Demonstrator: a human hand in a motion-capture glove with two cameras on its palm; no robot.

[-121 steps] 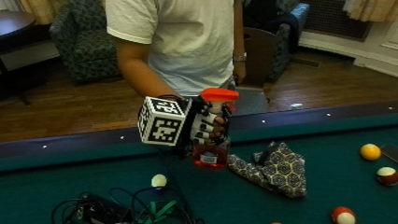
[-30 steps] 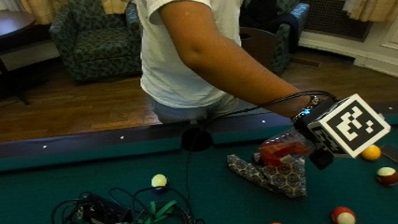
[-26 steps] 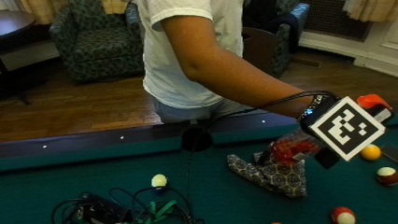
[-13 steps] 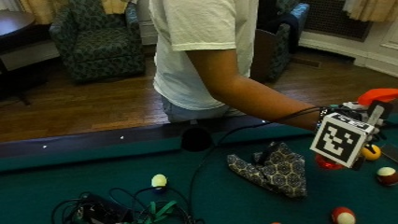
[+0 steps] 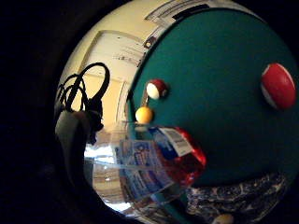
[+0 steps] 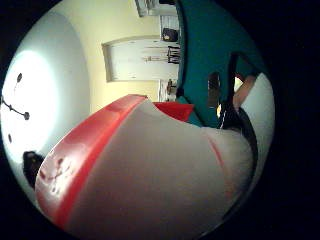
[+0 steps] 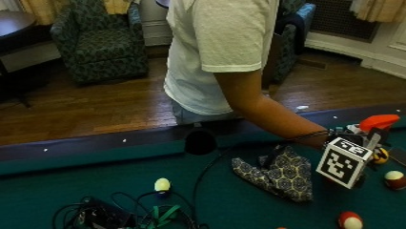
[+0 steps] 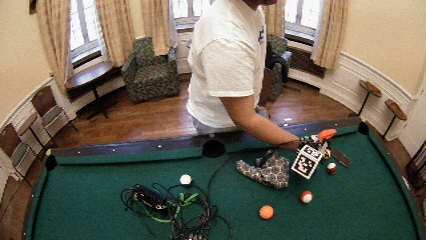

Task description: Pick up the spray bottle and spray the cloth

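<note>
- Outside view: I have the spray bottle [image 7: 373, 128] up off the worktop [image 7: 95, 191] at the right edge of the frame, its orange trigger head topmost. My right hand [image 7: 355, 143] is mostly hidden, so from here I judge the grip to be wrapped round the bottle without seeing the fingers. The patterned cloth [image 7: 279, 174] lies crumpled on the felt just left of and below the hand. To spray well I should turn the nozzle down and leftward at the cloth before squeezing; right now the bottle sits beside the cloth, not over it.
- Wide outside view: the spray bottle [image 8: 323, 136] is at centre right and the cloth [image 8: 269, 172] just beside it toward centre. An orange ball [image 8: 266, 212], a red-and-white ball [image 8: 306, 196] and a white ball [image 8: 186, 179] lie apart from the cloth; a tangle of cables [image 8: 170, 207] sits lower left. None blocks the nozzle's line.
- Little finger side palm view: the clear, labelled bottle body [image 5: 140, 168] with red liquid fills the lower middle, close against the palm; the cloth [image 5: 233, 203] shows at lower right, a yellow ball [image 5: 144, 115] and a striped ball [image 5: 156, 88] beyond.
- Thumb side palm view: the orange-and-white spray head [image 6: 140, 175] fills the frame, hiding the cloth, so I cannot aim from here.
</note>
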